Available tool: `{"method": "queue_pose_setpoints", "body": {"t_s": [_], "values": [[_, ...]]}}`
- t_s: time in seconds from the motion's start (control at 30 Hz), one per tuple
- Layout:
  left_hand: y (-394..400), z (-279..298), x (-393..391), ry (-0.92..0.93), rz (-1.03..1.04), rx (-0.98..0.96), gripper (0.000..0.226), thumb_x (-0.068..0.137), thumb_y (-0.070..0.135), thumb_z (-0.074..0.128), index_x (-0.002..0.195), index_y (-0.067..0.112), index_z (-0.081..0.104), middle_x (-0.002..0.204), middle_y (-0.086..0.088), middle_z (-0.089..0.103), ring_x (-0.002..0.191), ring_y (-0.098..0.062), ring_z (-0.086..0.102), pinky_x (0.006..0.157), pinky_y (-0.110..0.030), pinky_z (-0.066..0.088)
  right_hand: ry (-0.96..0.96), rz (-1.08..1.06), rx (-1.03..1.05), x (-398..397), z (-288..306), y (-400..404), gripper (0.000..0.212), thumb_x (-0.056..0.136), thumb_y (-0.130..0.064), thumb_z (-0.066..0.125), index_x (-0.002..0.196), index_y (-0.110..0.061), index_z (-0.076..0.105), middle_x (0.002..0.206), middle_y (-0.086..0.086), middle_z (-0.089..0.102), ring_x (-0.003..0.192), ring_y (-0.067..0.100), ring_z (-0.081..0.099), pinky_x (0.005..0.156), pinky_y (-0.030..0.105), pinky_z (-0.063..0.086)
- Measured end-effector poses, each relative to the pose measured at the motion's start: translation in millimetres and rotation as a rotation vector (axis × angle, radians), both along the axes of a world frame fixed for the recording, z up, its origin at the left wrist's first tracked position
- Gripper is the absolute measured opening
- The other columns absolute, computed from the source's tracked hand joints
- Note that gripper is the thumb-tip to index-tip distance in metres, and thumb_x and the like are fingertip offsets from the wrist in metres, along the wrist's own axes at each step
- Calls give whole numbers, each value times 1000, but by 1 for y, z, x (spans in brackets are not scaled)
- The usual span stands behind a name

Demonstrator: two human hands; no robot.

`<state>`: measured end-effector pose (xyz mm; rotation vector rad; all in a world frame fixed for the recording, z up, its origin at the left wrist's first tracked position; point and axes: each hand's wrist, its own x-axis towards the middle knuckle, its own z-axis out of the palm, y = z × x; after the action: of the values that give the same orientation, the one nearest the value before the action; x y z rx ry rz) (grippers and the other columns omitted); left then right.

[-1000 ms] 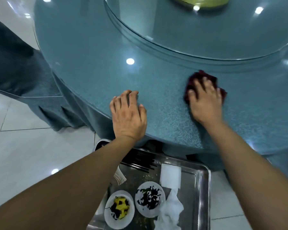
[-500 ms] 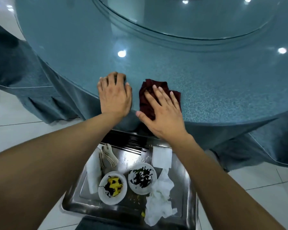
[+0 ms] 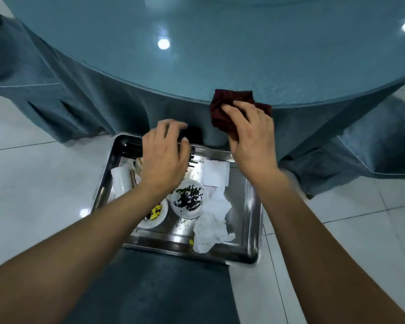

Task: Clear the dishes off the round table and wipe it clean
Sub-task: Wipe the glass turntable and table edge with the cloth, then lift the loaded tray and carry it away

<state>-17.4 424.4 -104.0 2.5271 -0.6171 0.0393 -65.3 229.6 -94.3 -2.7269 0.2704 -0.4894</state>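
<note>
White floor tiles surround a round teal worktop (image 3: 220, 54) with a skirted cloth. At its near edge my right hand (image 3: 250, 136) grips a bunched dark red cloth (image 3: 229, 106), half off the rim. My left hand (image 3: 164, 155), fingers loosely curled and holding nothing, hovers over a steel tray (image 3: 253, 230) of used dishes (image 3: 187, 202) and crumpled napkins (image 3: 211, 232) below. I judge crumbs should be swept off the edge into the tray, cloth kept flat.
</note>
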Motion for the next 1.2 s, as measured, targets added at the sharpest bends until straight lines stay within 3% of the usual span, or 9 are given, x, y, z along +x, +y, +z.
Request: {"method": "queue_pose_setpoints", "body": {"t_s": [0.1, 0.17, 0.23, 0.47, 0.63, 0.77, 0.83, 1.0, 1.2], "values": [[-8, -17, -32, 338, 63, -73, 29, 104, 30, 43, 122, 20, 64, 118, 3, 66, 107, -20, 59, 98, -41, 44, -15, -13, 78, -38, -7, 15, 54, 77, -4, 68, 128, -19, 58, 117, 7, 59, 98, 28, 56, 88, 44, 44], [-14, -26, -46, 650, 169, -251, 30, 105, 30, 43, 115, 19, 69, 107, 5, 72, 102, -17, 64, 95, -41, 51, 50, -21, 96, -64, -21, 22, 50, 77, -8, 70, 123, -21, 55, 106, 2, 61, 92, 26, 54, 86, 46, 43], [-14, -35, -57, 754, 206, -280, 30, 105, 29, 45, 110, 18, 71, 102, 5, 73, 100, -17, 66, 91, -39, 53, 114, -34, 105, -89, -45, 25, 43, 79, -11, 70, 118, -22, 56, 99, -1, 63, 91, 24, 54, 88, 46, 42], [36, -78, -88, 546, -92, 239, 25, 104, 31, 45, 119, 21, 63, 113, -4, 67, 103, -28, 58, 94, -46, 48, 312, -104, 104, -140, -133, 39, 40, 80, -10, 72, 118, -22, 66, 108, 0, 67, 100, 26, 56, 91, 45, 44], [70, -104, -91, 407, -178, 364, 28, 102, 34, 44, 122, 23, 61, 119, -2, 63, 107, -26, 55, 97, -45, 44, 287, -195, 56, -119, -168, 37, 43, 79, -9, 76, 120, -19, 68, 111, 5, 67, 101, 30, 58, 90, 45, 45], [98, -112, -79, 341, -165, 426, 33, 99, 34, 43, 122, 20, 60, 119, -3, 62, 105, -25, 54, 96, -44, 43, 620, -30, 142, -102, -199, 36, 73, 84, -27, 75, 149, -26, 43, 148, 7, 45, 130, 32, 44, 111, 46, 32], [113, -114, -70, 284, -136, 418, 27, 98, 27, 50, 120, 16, 62, 115, -8, 63, 100, -29, 55, 90, -45, 43, 727, 20, 185, -106, -211, 40, 71, 89, -36, 68, 152, -27, 37, 155, 5, 38, 136, 29, 40, 113, 43, 28], [150, -125, -43, 157, -10, 434, 31, 98, 27, 46, 119, 11, 62, 113, -16, 62, 96, -36, 55, 83, -47, 43, 470, -197, 243, -124, -214, 40, 46, 94, -27, 56, 139, -20, 53, 131, 8, 58, 118, 31, 53, 102, 46, 41], [198, -161, -8, 181, 241, 512, 42, 94, 27, 45, 129, 7, 55, 121, -25, 57, 101, -48, 55, 85, -53, 44, 354, -508, 136, -151, -233, 18, 54, 89, -31, 47, 142, -18, 45, 132, 20, 53, 115, 40, 49, 97, 53, 40]]}}
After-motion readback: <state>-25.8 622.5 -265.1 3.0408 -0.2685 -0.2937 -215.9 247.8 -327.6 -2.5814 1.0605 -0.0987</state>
